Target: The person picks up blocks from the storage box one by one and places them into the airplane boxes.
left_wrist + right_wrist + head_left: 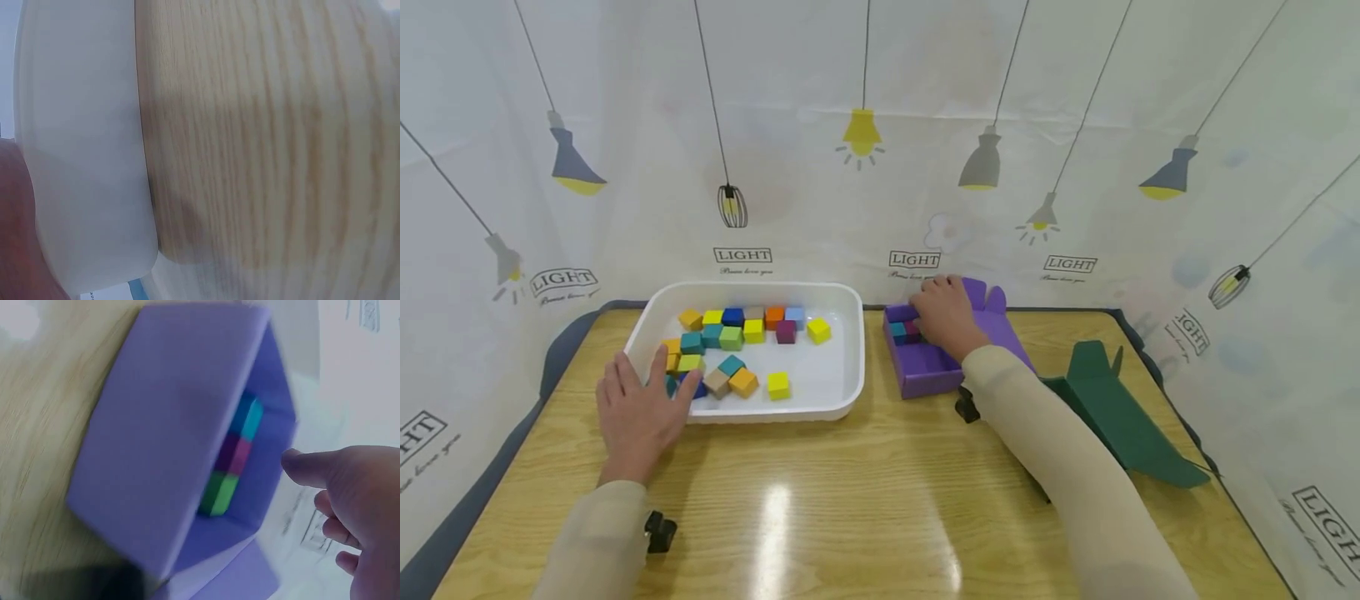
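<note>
My left hand (642, 408) rests over the front left corner of a white tray (812, 412), its fingers spread over the rim and some cubes. Several colored cubes, such as a yellow cube (778, 386), lie in the tray. In the left wrist view, part of this hand (15, 231) lies against the tray's outer wall (87, 137). Over the back of an open purple box (931, 385) is my right hand (951, 315). The right wrist view shows its thumb extended by the box's edge, other fingers loosely bent, nothing visibly held. Inside sit a teal cube (248, 417), maroon cube (234, 454) and green cube (219, 494) in a row.
A green box (1120, 417) with its lid folded back stands on the right of the wooden table (820, 517), partly hidden by my right forearm. Behind the table hangs a white curtain (805, 67) printed with lamps.
</note>
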Motion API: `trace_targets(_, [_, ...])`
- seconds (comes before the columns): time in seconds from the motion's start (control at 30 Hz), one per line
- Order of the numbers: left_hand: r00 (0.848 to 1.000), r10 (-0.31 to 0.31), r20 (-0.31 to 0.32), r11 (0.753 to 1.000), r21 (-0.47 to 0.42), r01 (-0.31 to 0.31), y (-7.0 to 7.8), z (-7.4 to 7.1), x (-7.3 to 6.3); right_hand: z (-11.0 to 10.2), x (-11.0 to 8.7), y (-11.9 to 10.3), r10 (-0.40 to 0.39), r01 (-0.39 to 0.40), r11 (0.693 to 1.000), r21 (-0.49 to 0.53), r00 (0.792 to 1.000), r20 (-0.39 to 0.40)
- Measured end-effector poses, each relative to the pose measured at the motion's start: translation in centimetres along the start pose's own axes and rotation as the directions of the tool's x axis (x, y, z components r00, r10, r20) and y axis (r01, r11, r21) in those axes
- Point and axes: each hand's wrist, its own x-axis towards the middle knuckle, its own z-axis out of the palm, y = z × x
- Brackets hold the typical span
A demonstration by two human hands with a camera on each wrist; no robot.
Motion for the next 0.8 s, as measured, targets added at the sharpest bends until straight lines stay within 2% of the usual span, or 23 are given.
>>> trace_targets(0.33, [1.0,-0.003,-0.001,1.0,0.0,0.003,-0.2,0.1,-0.1,-1.5,0.0,-6.1,-0.088,0.096,0.992,0.078,0.992,-0.094])
trace_targets(0.6, [1.0,0.001,0.0,1.0,-0.004,-0.001,-0.2,0.1,-0.1,-2.3,-0.2,-11.8,-0.179,0.183,0.976,0.119,0.983,-0.048])
trace_targets(0.8, [1.0,0.005,0.002,1.0,-0.005,-0.005,-0.1,0.1,0.0,-2.5,-0.3,-15.0,-0.239,0.241,0.962,0.131,0.971,-0.027])
